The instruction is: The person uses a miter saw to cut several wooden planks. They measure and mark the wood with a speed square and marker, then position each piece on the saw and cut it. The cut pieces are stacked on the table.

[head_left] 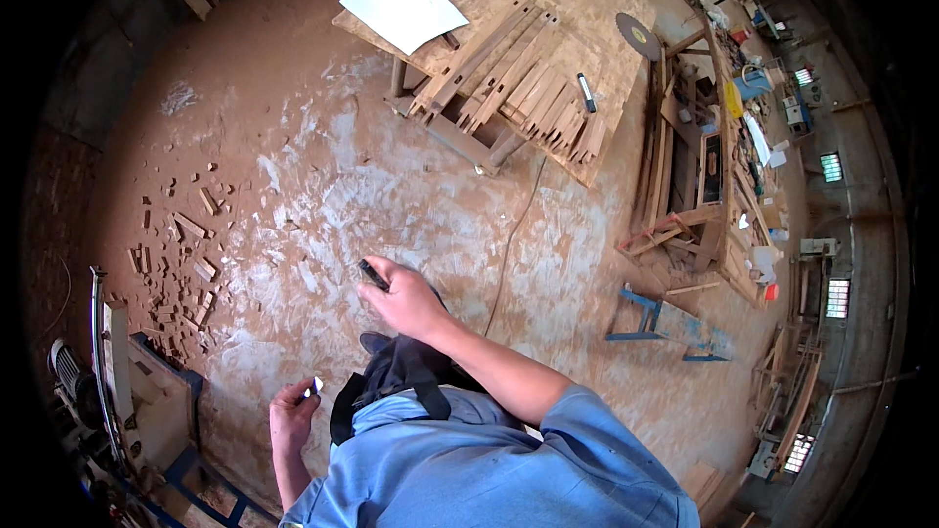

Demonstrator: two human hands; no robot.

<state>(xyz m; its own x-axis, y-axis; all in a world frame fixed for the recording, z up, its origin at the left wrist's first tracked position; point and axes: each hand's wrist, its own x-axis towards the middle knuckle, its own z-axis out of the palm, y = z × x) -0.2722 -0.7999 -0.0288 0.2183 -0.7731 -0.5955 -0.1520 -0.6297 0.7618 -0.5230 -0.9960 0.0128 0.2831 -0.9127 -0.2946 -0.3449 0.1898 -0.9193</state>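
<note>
My right hand (405,301) is closed on a small black elongated object (373,274) in front of my body, its exact kind unclear. My left hand (291,409), low at my left side, pinches a small white-and-dark item (314,387), too small to name. Ahead of me a chipboard-topped table (597,59) bears a white sheet (401,10), rows of slotted wooden strips (489,59) and a marker (587,92).
Wooden offcuts (191,235) litter the dusty floor at left, beside a machine (147,381) with a motor. A cable (518,264) crosses the floor. At right stand a cluttered wooden bench (724,225), a blue stand (665,323) and, near the table, a round disc (638,36).
</note>
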